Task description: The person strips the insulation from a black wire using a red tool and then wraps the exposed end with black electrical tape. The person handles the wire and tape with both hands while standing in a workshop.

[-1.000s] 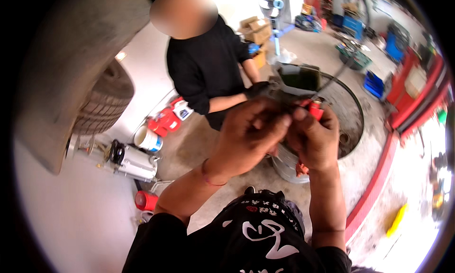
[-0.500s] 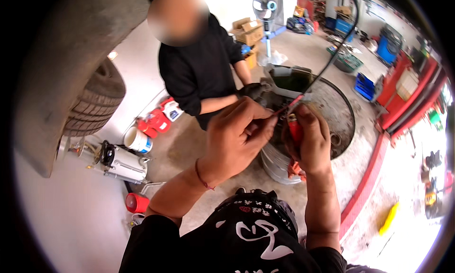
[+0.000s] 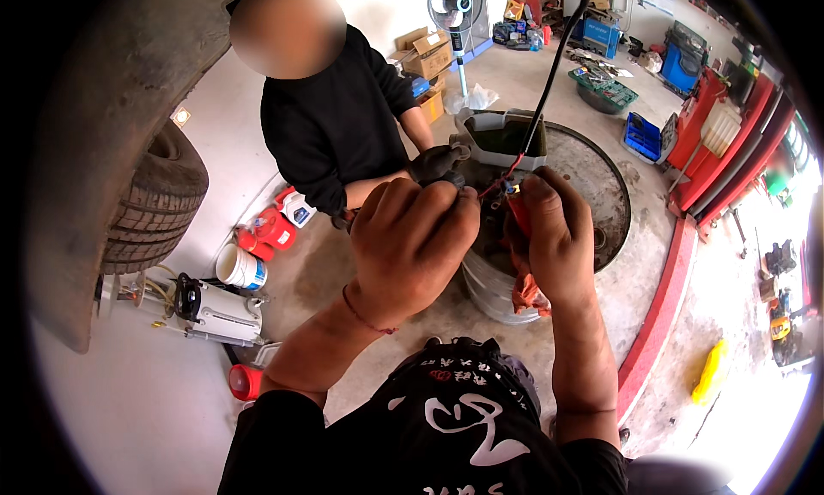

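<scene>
A black cable (image 3: 549, 74) hangs down from above and ends in thin red wire (image 3: 492, 188) between my hands. My left hand (image 3: 412, 246) is closed in a pinch on the wire's end, its knuckles toward me. In my right hand (image 3: 560, 233) is a red lighter (image 3: 519, 213), held upright with the thumb near its metal top. That top sits right beside the wire; whether a flame burns there I cannot tell. Behind my hands a co-worker's dark-gloved hand (image 3: 439, 162) is over the drum's edge, close to a small metal part.
Below stands a drum (image 3: 592, 151) bearing a grey tub (image 3: 485, 156) of dark liquid, with an orange rag (image 3: 526, 293) hanging at its side. A tyre (image 3: 159, 207) is at left. A white bucket (image 3: 240, 266), red jugs and a red lift post (image 3: 697, 151) stand around.
My left hand has turned so its knuckles face me more, still on the wire. The lighter's top has come up close beside the wire. The whole view has shifted slightly.
</scene>
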Tool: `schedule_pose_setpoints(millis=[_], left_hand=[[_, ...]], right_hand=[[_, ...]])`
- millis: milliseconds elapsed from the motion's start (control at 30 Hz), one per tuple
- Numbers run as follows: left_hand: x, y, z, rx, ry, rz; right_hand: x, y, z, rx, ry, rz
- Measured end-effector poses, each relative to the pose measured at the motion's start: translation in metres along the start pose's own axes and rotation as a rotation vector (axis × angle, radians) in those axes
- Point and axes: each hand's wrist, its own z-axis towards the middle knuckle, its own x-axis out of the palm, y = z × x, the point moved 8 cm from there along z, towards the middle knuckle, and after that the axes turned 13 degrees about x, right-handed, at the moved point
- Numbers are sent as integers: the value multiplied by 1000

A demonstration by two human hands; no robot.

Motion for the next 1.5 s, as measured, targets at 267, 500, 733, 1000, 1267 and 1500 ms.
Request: schedule_pose_setpoints(millis=[267, 500, 733, 1000, 1267, 1500], left_hand=[[0, 2, 0, -23, -10, -7], [6, 21, -3, -468, -38, -482], [23, 25, -28, -776, -93, -829], [17, 24, -20, -738, -63, -809], [-7, -3, 0, -144, -32, -263], [-11, -11, -1, -38, 24, -176]], right_hand=[[2, -1, 6, -39, -22, 15], [3, -9, 10, 72, 232, 458], [20, -22, 19, 48, 312, 664], [22, -24, 18, 7, 377, 795], [20, -39, 18, 21, 432, 881], [22, -38, 9, 49, 418, 883]])
